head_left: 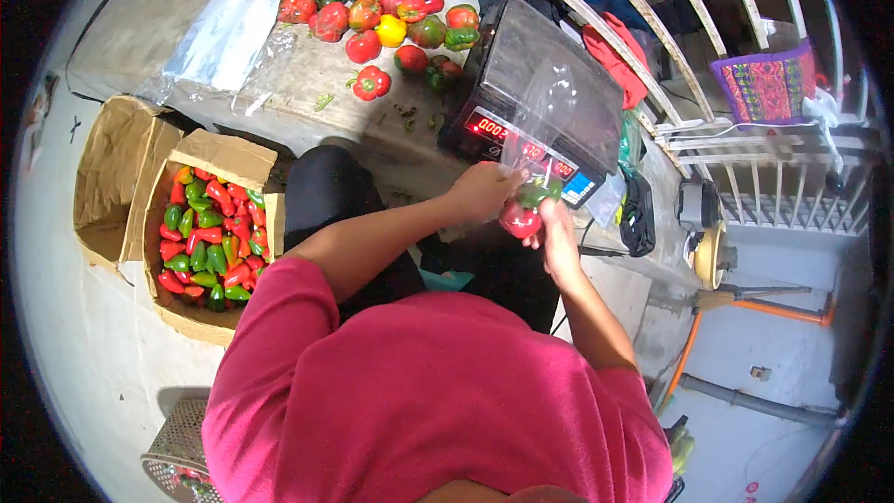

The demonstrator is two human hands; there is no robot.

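Observation:
Before my body I hold a clear plastic bag (pixel 548 121) with a red bell pepper (pixel 520 221) and some green pepper in its lower end. My left hand (pixel 484 190) is closed, gripping the bag's side above the red pepper. Curled against the bottom of the bag, my right hand (pixel 557 235) supports the peppers from the right. The bag's upper part stands up, see-through, in front of a black digital scale (pixel 549 65) with lit red digits. Loose red, green and yellow bell peppers (pixel 363 14) lie on the concrete ledge, left of the scale.
A stack of clear plastic bags (pixel 222 42) lies on the ledge at left. Below it, a cardboard box (pixel 223 151) holds many red and green peppers beside another open box (pixel 116 177). White metal bars (pixel 680 47) stand behind the scale. A perforated basket (pixel 177 442) sits at lower left.

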